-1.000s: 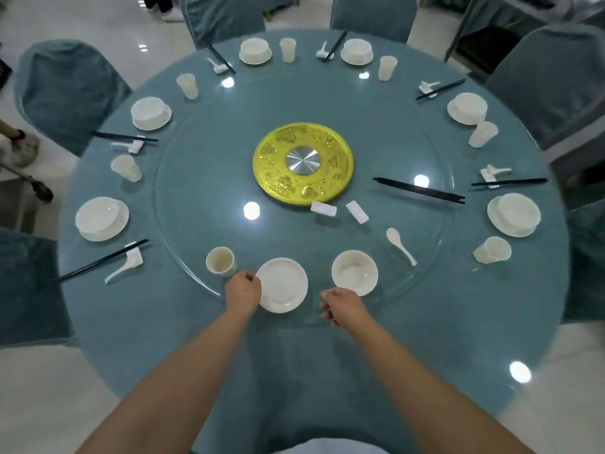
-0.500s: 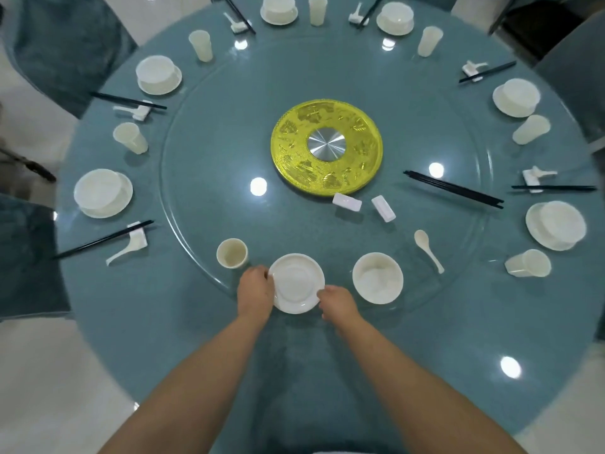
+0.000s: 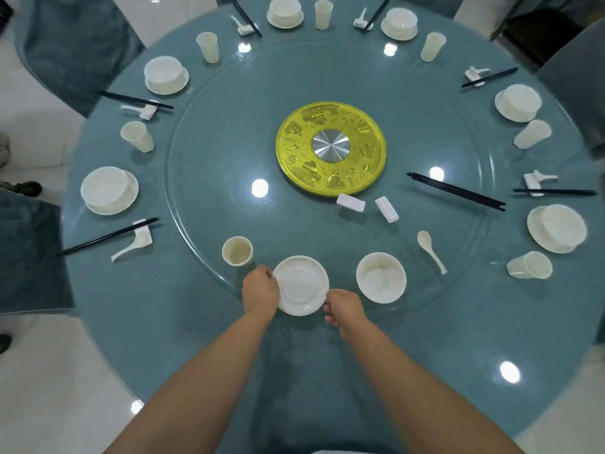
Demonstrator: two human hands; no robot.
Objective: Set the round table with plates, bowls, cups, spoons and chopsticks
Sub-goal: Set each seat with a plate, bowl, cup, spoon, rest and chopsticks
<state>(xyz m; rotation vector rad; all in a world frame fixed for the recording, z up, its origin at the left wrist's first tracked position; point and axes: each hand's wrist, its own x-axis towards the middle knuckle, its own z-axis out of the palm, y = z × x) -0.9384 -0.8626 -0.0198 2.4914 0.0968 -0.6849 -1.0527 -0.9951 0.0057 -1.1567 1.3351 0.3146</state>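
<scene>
At six o'clock on the glass turntable (image 3: 209, 198), my left hand (image 3: 260, 291) and right hand (image 3: 345, 309) pinch opposite rims of the plate (image 3: 300, 285). Dragging it off the glass edge could tip it or knock the bowl (image 3: 380, 277) at its three o'clock. My fingertips are hidden underneath, so the grip is probably light.

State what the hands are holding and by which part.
Both hands hold the white plate by its rim: left hand at its left edge, right hand at its lower right edge.
</scene>
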